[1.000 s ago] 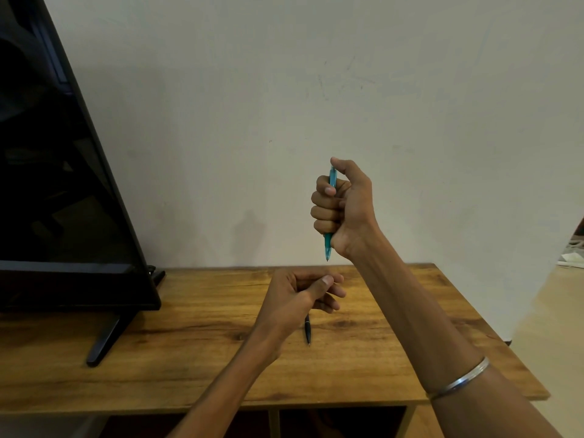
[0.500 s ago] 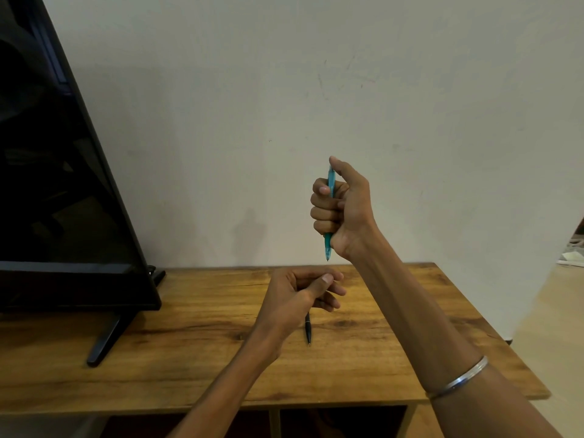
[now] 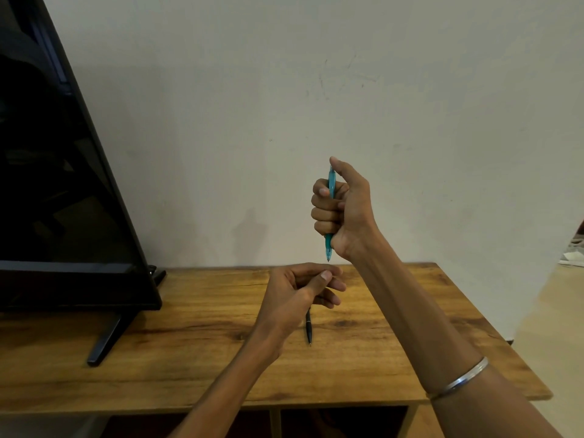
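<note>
Your right hand (image 3: 343, 210) fists a teal plastic pen (image 3: 329, 246), tip down, at twelve o'clock above your curled left hand (image 3: 294, 294), whose hold on the slim black pen (image 3: 308, 330) is unclear; a slack grip could drop the tip onto it.

The slim teal plastic pen (image 3: 331, 184) is translucent blue-green. The thin black pen (image 3: 308, 330) is dark throughout. The wooden table (image 3: 189, 327) shows honey-brown grain with darker streaks.
</note>
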